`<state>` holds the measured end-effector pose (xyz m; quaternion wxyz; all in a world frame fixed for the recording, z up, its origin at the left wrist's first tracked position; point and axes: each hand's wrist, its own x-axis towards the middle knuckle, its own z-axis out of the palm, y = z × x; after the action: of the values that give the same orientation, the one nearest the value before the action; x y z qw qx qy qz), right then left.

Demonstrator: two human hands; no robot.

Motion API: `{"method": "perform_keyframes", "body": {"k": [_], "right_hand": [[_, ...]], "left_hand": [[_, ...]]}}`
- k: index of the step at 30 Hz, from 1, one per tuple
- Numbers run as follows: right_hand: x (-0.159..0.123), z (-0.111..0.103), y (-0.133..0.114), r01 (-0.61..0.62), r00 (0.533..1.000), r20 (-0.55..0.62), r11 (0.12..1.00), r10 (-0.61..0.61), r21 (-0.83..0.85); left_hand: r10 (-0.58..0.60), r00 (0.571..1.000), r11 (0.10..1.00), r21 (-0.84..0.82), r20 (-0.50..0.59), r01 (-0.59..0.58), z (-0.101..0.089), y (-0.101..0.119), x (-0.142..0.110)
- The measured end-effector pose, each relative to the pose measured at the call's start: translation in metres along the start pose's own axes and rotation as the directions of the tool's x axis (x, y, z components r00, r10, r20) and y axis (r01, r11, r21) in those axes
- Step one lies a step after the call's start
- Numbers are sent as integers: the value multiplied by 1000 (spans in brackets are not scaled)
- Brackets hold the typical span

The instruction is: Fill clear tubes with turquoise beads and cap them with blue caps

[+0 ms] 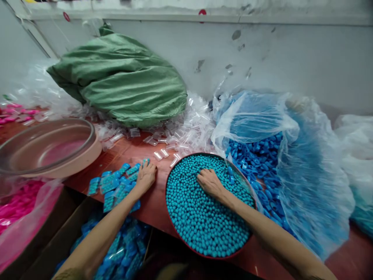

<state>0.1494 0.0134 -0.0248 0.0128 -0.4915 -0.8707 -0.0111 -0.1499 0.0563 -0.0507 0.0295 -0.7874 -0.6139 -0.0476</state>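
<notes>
My left hand reaches over a loose group of small clear cases with blue caps and turquoise beads inside. Its fingers are closed around one such case, whose blue end shows at the fingertips. My right hand rests on turquoise beads that fill a round basin with a red rim. The right fingers are curled down into the beads, so what they hold is hidden. A blue cap lies on the beads to the right of that hand.
Clear empty cases are heaped behind the basin, beside a green sack. A plastic bag spills blue caps at right. A pinkish basin stands left. Below the red table edge, an open box holds blue-capped packs.
</notes>
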Motion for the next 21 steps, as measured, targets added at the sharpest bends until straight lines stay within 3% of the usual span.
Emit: {"method": "perform_keyframes", "body": {"k": [3,6,9,11,13,16,19,21], "right_hand": [[-4,-15,13,-16,993,114,999,12,40],[13,-32,34,-10,983,182,983,-24,184],[45,-43,58,-2,993,109,937,-39,351],[70,-45,75,16,1000,-8,895,-13,446],[97,-44,95,25,982,-173,864,73,504],[135,-35,134,-68,890,-346,835,299,546],[161,-22,176,-301,802,-236,712,548,634],[170,-12,196,-410,768,-136,644,625,646]], "left_hand": [[-43,999,999,12,15,43,-3,-10,-12],[-150,986,987,64,72,145,-11,-8,-5],[-232,968,972,43,98,229,-21,2,18],[-242,970,969,-50,34,244,-21,9,41],[-253,967,948,-205,-12,245,-15,14,67],[-309,946,861,-449,-94,237,3,19,110],[-389,911,772,-589,-140,239,23,23,150],[-401,906,749,-618,-135,240,34,28,172]]}}
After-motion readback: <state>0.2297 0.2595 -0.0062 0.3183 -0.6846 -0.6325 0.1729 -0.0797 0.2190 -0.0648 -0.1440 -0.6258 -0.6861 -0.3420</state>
